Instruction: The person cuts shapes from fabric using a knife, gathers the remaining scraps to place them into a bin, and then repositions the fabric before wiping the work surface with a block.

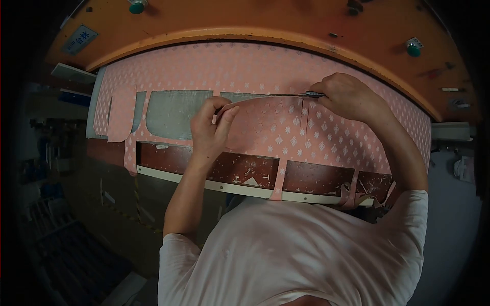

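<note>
Pink patterned fabric (204, 64) lies over a long table, with shaped openings in it that show a grey surface (176, 109). My left hand (212, 122) pinches the edge of a partly lifted fabric piece (255, 120) near the middle. To the right, my right hand (347, 97) is closed around the dark handle of a thin pointed tool (315, 94). The tool's thin shaft points left along the lifted edge of that piece. At the left, a loose fabric flap (121, 117) lies folded over the sheet.
An orange machine beam (245, 23) with green buttons (414, 49) runs along the far side. Along the near edge is a pale rail (245, 189), with a dark red surface (245, 168) holding scraps behind it. Fabric strips hang over the rail at the right.
</note>
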Demonstrator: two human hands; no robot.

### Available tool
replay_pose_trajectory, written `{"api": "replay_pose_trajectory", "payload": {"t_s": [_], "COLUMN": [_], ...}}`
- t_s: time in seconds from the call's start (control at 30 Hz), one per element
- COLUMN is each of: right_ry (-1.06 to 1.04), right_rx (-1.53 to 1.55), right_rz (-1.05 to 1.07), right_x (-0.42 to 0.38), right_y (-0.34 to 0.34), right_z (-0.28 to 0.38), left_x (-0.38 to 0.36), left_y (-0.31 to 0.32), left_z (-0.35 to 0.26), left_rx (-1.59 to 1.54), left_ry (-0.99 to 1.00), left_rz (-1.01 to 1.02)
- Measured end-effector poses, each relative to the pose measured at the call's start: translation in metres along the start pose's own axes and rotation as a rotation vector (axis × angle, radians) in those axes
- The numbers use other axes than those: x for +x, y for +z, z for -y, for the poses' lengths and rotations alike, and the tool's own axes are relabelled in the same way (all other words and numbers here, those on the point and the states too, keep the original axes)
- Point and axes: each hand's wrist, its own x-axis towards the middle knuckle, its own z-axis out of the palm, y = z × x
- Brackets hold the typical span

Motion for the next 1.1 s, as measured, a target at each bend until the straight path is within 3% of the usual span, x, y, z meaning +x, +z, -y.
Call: {"api": "replay_pose_trajectory", "payload": {"t_s": [0.13, 0.43, 0.63, 1.0, 1.1], "right_ry": [0.068, 0.107, 0.145, 0.095, 0.134], "right_rx": [-0.039, -0.047, -0.149, 0.213, 0.216], "right_rz": [0.052, -0.109, 0.021, -0.112, -0.141], "right_x": [-0.015, -0.037, -0.018, -0.043, -0.057], "right_y": [-0.005, 0.017, 0.001, 0.062, 0.062], "right_z": [-0.004, -0.014, -0.022, -0.048, -0.04], "left_x": [-0.003, -0.007, -0.013, -0.02, -0.02], "left_y": [0.001, 0.004, 0.004, 0.006, 0.001], "left_z": [-0.017, -0.03, -0.022, -0.028, -0.032], "left_rx": [0.006, 0.032, 0.017, 0.061, -0.145], "left_ry": [0.081, 0.138, 0.144, 0.168, 0.14], "left_rz": [0.046, 0.099, 0.099, 0.089, -0.153]}}
